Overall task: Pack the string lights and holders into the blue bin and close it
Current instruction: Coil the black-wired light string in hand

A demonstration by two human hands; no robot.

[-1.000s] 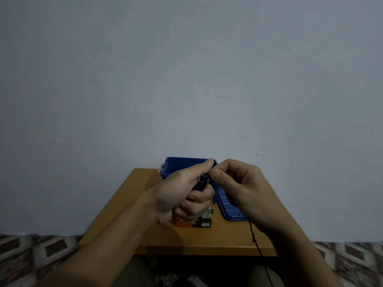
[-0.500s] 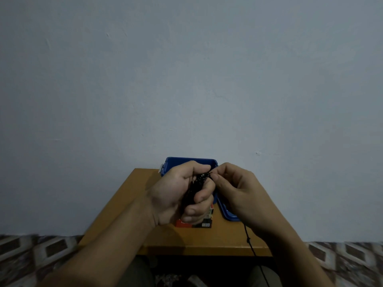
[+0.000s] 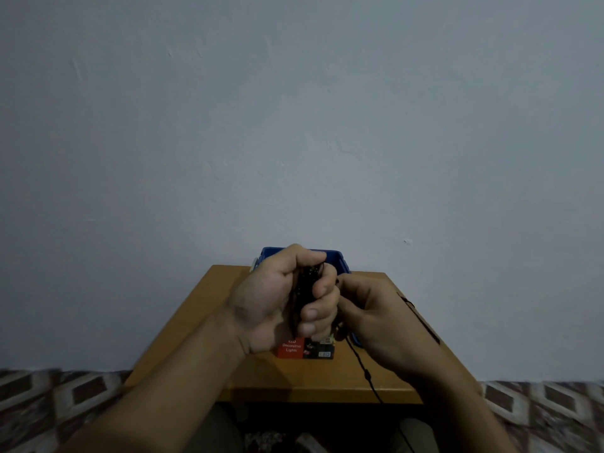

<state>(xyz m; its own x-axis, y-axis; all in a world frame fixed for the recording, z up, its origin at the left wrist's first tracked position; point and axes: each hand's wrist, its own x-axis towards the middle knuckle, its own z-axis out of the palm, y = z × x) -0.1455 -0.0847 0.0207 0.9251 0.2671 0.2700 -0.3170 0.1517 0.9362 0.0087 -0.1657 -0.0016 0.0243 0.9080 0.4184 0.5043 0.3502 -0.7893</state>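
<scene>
Currently the left hand [image 3: 277,302] is closed in a fist around a dark bundle of string lights [image 3: 305,284], held upright above the small wooden table [image 3: 202,322]. The right hand [image 3: 382,322] sits just beside it, fingers curled in, and appears to pinch the cord right next to the left knuckles; the exact contact is partly hidden. From under the right hand a loose tail [image 3: 362,367] of the cord runs down over the table's near edge and out of sight below.

The blue bin [image 3: 335,256] stands at the far side of the table, directly behind the hands. A sliver of blue under the right hand looks like its lid [image 3: 357,339]. A red and black box marked LED Decorative Lights [image 3: 291,348] lies on the table beneath the fists. I cannot make out any holders.

The step in hand seems to be gathering the cord into a compact bundle, so packing has hardly begun. To do it well, the left fist should grip firmly enough that the loops cannot spring apart, while the right hand feeds short, even lengths rather than long pulls. The hanging tail could snag on the table edge, so draw it up gently, letting it slide through the fingers. Small bulbs along the cord may catch on each other; lay each loop flat against the last. Secure the end before lowering the bundle into the bin.
</scene>
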